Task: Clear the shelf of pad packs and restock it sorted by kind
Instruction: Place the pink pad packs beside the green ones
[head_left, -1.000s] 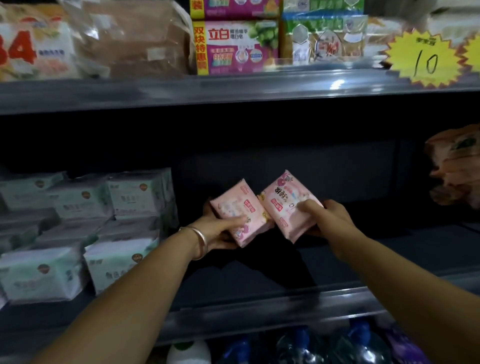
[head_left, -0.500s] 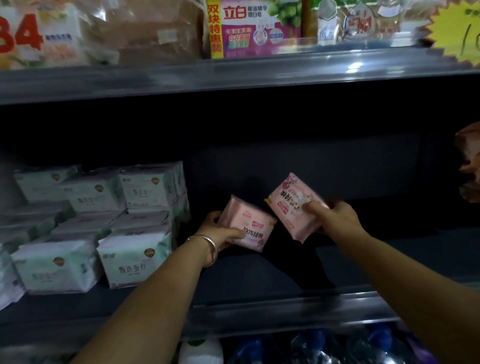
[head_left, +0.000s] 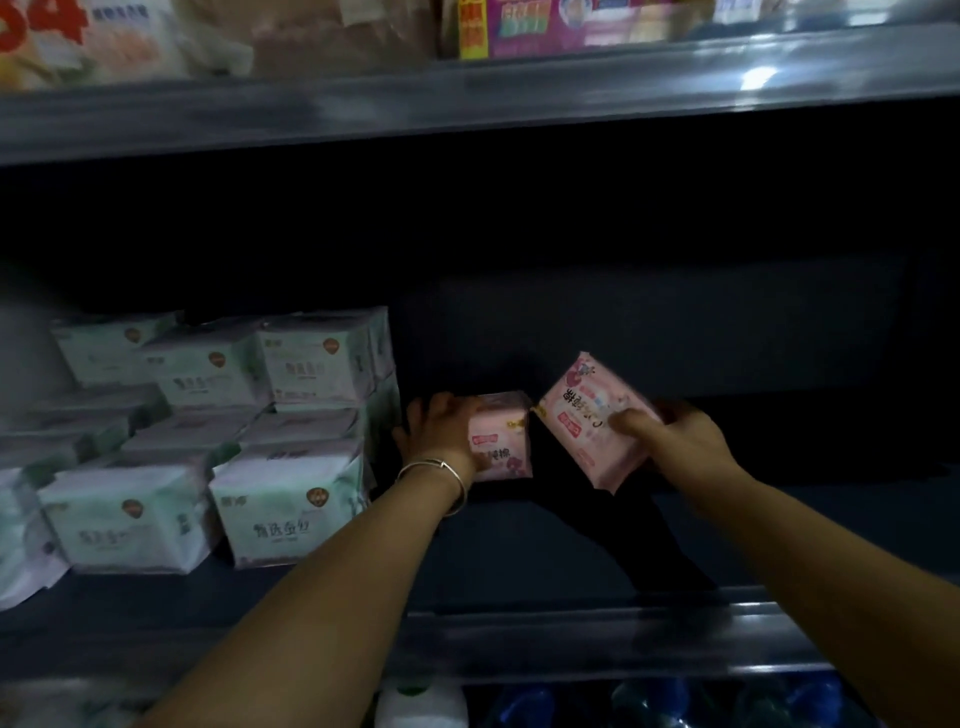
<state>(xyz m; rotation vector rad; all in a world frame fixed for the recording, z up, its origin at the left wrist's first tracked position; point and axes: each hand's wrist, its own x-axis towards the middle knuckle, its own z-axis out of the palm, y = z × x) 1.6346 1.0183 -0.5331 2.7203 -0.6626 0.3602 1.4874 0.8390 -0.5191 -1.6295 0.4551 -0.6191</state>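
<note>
Two pink pad packs are in my hands over the dark middle shelf (head_left: 545, 577). My left hand (head_left: 441, 431) grips one pink pack (head_left: 506, 441) upright, deep on the shelf just right of the green-and-white pad packs (head_left: 285, 499). My right hand (head_left: 670, 441) holds the other pink pack (head_left: 587, 415) tilted, raised beside the first and nearly touching it. The green-and-white packs stand stacked in two layers on the shelf's left part.
The shelf's right part is dark and bare. A metal front rail (head_left: 571, 644) runs below my forearms. Soap boxes (head_left: 545, 26) and bagged goods sit on the shelf above. Blue bottles (head_left: 675, 706) and a white bottle (head_left: 421, 706) stand below.
My left hand has moved its pink pack down and back, turning it upright beside the green-and-white stack. My right hand lowered its pack slightly. The camera view tipped downward.
</note>
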